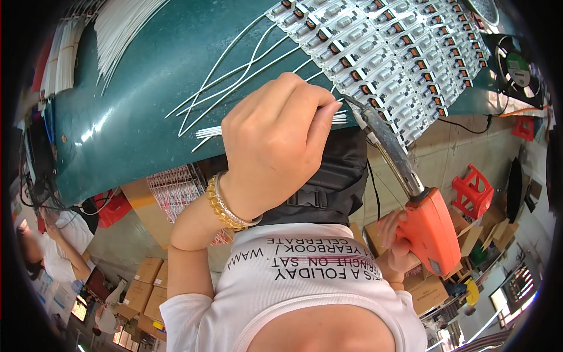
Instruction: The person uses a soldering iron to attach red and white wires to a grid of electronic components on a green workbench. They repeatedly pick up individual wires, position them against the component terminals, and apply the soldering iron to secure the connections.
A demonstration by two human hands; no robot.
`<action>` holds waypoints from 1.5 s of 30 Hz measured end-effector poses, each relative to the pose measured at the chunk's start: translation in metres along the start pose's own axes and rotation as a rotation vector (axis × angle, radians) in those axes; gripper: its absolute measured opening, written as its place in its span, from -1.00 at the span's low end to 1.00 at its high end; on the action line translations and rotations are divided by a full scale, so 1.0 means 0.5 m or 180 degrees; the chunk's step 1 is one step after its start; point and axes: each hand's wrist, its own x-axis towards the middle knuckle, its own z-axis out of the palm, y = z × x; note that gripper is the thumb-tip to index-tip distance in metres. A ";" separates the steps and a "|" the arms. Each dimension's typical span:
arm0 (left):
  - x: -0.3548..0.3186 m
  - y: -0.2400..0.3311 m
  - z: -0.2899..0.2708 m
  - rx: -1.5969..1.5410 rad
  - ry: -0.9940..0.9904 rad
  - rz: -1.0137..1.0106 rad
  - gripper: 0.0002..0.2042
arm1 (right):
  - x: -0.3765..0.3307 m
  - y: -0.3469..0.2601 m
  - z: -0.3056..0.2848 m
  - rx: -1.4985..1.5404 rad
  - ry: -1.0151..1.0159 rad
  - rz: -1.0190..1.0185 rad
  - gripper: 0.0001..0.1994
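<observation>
Head view, left hand: the left hand (272,144) is closed in a fist, its grip pinching a small bundle of thin white wires (206,132) at the near edge of the worktop (129,100); a gold bead bracelet (221,205) circles the wrist.
Head view, right hand: the right hand (394,242) has its grip wrapped around the orange handle of a soldering gun (410,193), whose metal barrel slants up so that its tip sits just beside the left fingers and the wire ends.
Around: rows of small circuit boards (381,53) with orange-and-black parts cover the far right of the worktop; loose white wires (234,70) curve across the middle; a larger sheaf of white wires (120,29) lies at far left.
Materials: the worktop is glossy dark green; the barrel is dull grey metal.
Edges and room: bare green surface lies left of the hands; a black fan (517,70) stands at the right edge, and a red stool (472,190) and cardboard boxes (146,287) are on the floor.
</observation>
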 end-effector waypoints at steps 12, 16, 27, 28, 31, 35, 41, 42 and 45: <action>-0.002 -0.001 0.004 0.0055 0.0081 0.0083 -0.91 | 0.006 -0.009 -0.006 -0.0130 -0.0025 -0.0044 -0.35; -0.004 0.000 0.004 0.0040 0.0093 0.0054 -0.92 | 0.011 0.004 -0.006 0.0089 -0.0204 -0.0246 -0.39; -0.003 0.001 0.005 0.0042 0.0113 0.0094 -0.91 | 0.031 -0.020 0.032 0.1592 0.0148 -0.0433 -0.24; -0.004 0.000 0.005 0.0042 0.0111 0.0094 -0.91 | 0.030 -0.012 0.030 0.1635 0.0129 -0.0466 -0.24; -0.001 0.006 -0.004 0.0091 0.0180 0.0140 -0.89 | 0.033 -0.009 0.027 0.1697 0.0050 -0.0509 -0.25; -0.011 0.017 -0.022 -0.0261 -0.0091 -0.0050 -0.88 | 0.047 -0.046 0.025 0.1694 -0.0051 -0.0466 -0.27; -0.022 0.022 0.011 -0.0039 0.0091 0.0138 -0.87 | 0.035 -0.046 0.018 0.1625 -0.0155 -0.0482 -0.29; -0.023 0.017 0.021 0.0005 0.0206 0.0246 -0.86 | 0.030 -0.036 0.012 0.1480 -0.0189 -0.0516 -0.29; -0.024 0.014 0.025 0.0077 0.0332 0.0334 -0.84 | 0.010 -0.002 -0.005 0.0890 -0.0173 -0.0515 -0.37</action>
